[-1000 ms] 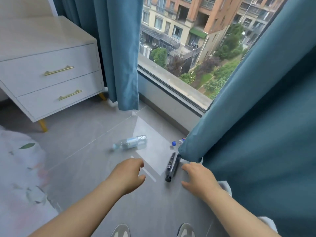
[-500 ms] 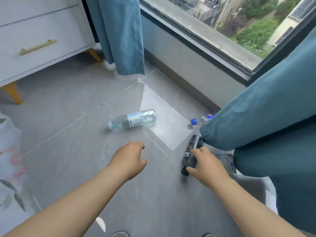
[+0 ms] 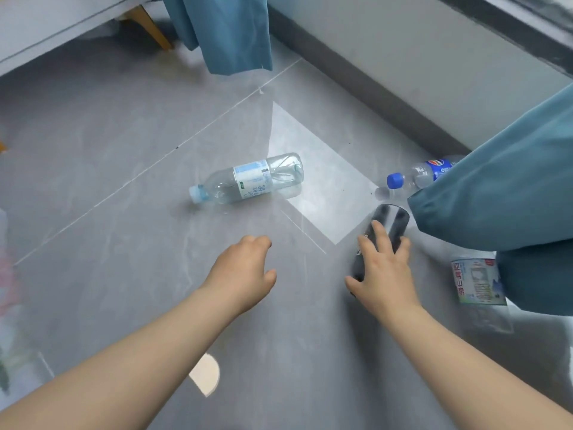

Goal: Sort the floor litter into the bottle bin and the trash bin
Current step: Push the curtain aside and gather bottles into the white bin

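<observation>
Head view: litter could be overlooked under the blue curtain (image 3: 496, 197), by which a labelled bottle (image 3: 474, 280) and a blue-capped bottle (image 3: 415, 176) are half covered. The clear bottle (image 3: 248, 181) is left lying on the floor (image 3: 124, 150), well apart. The dark bottle (image 3: 390, 217), just beside the curtain, is grasped by the curled fingers of the right hand (image 3: 384, 271); gripped loosely, it could roll off. Nothing is held by the loosely curled left hand (image 3: 245, 271).
</observation>
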Action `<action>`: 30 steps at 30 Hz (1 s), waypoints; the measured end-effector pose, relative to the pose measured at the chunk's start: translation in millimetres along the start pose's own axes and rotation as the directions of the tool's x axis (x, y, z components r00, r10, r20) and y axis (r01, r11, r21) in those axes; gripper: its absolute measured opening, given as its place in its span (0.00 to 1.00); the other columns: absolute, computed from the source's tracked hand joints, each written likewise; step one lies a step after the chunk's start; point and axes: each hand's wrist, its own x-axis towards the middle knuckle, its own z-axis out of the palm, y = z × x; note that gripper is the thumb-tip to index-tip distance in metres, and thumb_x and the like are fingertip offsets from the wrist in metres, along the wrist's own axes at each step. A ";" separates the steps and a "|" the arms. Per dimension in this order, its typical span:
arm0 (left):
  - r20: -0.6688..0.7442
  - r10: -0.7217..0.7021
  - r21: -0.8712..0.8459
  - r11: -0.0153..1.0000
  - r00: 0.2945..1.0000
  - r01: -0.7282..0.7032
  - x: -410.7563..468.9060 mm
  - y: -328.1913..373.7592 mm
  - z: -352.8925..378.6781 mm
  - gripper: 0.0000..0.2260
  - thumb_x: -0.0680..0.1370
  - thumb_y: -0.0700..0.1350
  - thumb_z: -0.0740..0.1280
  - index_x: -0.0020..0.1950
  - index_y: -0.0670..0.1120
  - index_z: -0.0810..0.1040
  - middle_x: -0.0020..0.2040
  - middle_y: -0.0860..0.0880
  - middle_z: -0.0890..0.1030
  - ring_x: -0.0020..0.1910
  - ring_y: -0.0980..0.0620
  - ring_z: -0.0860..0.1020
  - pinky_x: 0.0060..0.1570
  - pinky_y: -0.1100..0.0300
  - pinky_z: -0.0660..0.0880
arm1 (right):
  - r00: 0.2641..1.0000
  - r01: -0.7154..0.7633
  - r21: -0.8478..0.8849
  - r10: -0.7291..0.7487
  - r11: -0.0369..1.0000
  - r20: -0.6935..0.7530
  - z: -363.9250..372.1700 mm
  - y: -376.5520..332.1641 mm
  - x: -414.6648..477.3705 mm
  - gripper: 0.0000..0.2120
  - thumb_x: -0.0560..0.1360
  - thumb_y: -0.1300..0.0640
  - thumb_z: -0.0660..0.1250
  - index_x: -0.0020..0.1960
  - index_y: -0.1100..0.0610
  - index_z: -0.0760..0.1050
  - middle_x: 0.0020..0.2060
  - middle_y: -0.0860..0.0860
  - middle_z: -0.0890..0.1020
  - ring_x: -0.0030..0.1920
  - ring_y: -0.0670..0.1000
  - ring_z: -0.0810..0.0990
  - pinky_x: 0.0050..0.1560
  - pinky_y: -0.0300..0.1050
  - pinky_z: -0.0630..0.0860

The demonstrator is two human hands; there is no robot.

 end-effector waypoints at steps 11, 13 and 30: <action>-0.223 0.129 0.167 0.982 0.966 -0.092 54.5 -6.7 -31.1 0.27 0.76 0.48 0.65 0.72 0.44 0.60 0.74 0.46 0.57 0.70 0.42 0.61 0.67 0.51 0.65 | 0.986 0.152 -0.063 -0.156 0.986 -0.064 24.4 -39.4 32.2 0.28 0.71 0.62 0.63 0.71 0.54 0.63 0.77 0.43 0.51 0.73 0.67 0.42 0.39 0.47 0.76; -0.262 0.101 0.167 0.984 0.960 -0.058 66.3 -7.6 -37.7 0.30 0.75 0.49 0.66 0.73 0.44 0.58 0.76 0.44 0.53 0.72 0.41 0.58 0.69 0.49 0.62 | 0.978 0.180 -0.078 -0.187 0.980 -0.092 28.1 -40.5 36.2 0.28 0.70 0.63 0.64 0.69 0.54 0.65 0.76 0.43 0.53 0.73 0.67 0.42 0.36 0.45 0.72; -0.061 -0.229 0.097 0.967 0.971 0.235 60.7 -13.9 16.4 0.28 0.73 0.51 0.68 0.67 0.45 0.59 0.60 0.43 0.68 0.59 0.41 0.70 0.52 0.50 0.71 | 0.973 0.218 -0.087 -0.224 0.972 -0.062 35.0 -39.3 43.8 0.26 0.69 0.65 0.61 0.67 0.55 0.66 0.78 0.45 0.50 0.73 0.72 0.40 0.55 0.56 0.76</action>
